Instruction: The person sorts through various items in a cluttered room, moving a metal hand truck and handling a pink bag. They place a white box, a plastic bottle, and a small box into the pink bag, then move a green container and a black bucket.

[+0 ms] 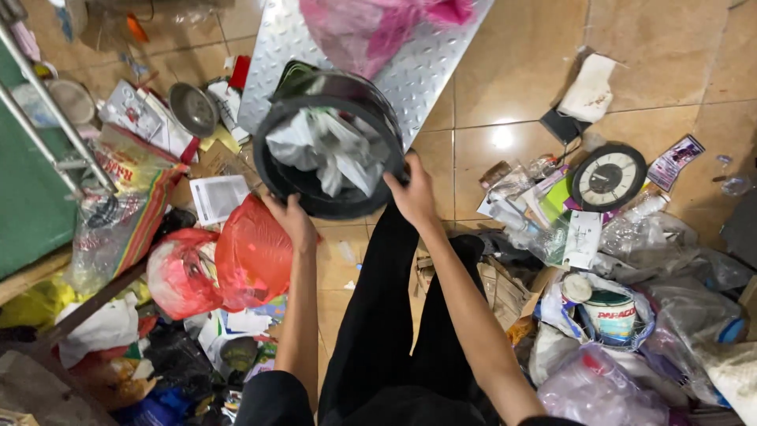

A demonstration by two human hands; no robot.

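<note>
I hold a round black bin (pixel 293 180) up in front of me, its mouth turned toward the camera. Crumpled grey-white plastic (pixel 327 150) fills its inside. My left hand (pixel 290 219) grips the lower left rim. My right hand (pixel 413 192) grips the right rim. The bin hovers above a tiled floor, just in front of a patterned metal sheet (pixel 430 67). A pink plastic bag (pixel 371 28) lies on that sheet behind the bin.
Clutter rings my legs: red plastic bags (pixel 229 264) at left, a round black clock (pixel 608 177) at right, a paint tin (pixel 609 313) in a bag, clear plastic bags (pixel 670 260), papers (pixel 217 197), a metal lid (pixel 193 109), a green panel (pixel 27 189).
</note>
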